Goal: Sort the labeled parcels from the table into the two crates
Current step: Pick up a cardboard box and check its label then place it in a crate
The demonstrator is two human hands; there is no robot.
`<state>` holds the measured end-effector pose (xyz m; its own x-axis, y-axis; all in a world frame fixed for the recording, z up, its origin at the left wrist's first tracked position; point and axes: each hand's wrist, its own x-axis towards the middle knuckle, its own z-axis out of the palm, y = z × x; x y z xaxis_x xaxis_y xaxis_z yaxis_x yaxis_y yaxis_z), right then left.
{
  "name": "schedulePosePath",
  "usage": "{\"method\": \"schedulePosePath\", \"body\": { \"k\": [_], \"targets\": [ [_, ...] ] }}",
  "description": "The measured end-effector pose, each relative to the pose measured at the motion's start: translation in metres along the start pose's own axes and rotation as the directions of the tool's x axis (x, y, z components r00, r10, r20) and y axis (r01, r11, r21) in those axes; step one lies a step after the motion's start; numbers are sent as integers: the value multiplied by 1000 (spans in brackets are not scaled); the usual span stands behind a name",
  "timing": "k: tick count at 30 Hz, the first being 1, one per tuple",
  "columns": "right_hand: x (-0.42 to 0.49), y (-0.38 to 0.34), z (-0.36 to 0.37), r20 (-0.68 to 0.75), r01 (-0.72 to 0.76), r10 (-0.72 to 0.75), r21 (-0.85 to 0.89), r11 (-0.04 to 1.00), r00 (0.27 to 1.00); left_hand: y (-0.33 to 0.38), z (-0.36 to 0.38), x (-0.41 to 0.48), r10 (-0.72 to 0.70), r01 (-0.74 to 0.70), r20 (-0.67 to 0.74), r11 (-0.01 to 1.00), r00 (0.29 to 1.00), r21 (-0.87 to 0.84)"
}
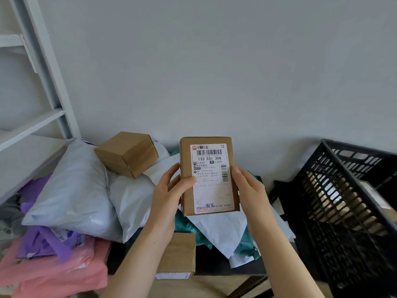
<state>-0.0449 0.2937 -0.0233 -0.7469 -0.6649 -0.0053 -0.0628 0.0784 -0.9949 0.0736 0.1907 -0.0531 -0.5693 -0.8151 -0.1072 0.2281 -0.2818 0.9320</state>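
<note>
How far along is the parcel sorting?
Partly done: the black crate already shows brown parcels through its slats. In hand: the left hand and right hand hold a labeled box up, label facing the camera. To do: a small box, grey bags, purple bags and pink bags wait in the pile. The second crate isn't in view.

One wide-angle head cam, facing fwd/down toward wall (pixel 214 61), close to held box (pixel 209 175).

Holds both bare forearms up from the lower edge. Grips the cardboard box (pixel 209 168) by its left side with the left hand (pixel 169 194), thumb across the front. Clasps its right side with the right hand (pixel 250 188).
</note>
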Motion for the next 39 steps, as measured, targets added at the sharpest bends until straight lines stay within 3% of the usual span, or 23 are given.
{"method": "schedulePosePath", "body": {
  "k": [6,14,25,39],
  "targets": [
    [-12,4,-42,-132,10,-17,-52,999,991,-16,39,-3,-30,28,86,999,996,22],
    [-27,-1,-110,-181,41,-50,-54,998,982,-27,101,-16,0,-6,177,999,984,35],
    [-74,-7,-255,-225,94,-105,-57,994,969,-37,233,-71,60,-49,346,998,936,-41],
    [-144,-4,-435,-419,195,-194,-42,980,887,-94,411,-156,69,-46,531,997,845,-56]
  ]
}}
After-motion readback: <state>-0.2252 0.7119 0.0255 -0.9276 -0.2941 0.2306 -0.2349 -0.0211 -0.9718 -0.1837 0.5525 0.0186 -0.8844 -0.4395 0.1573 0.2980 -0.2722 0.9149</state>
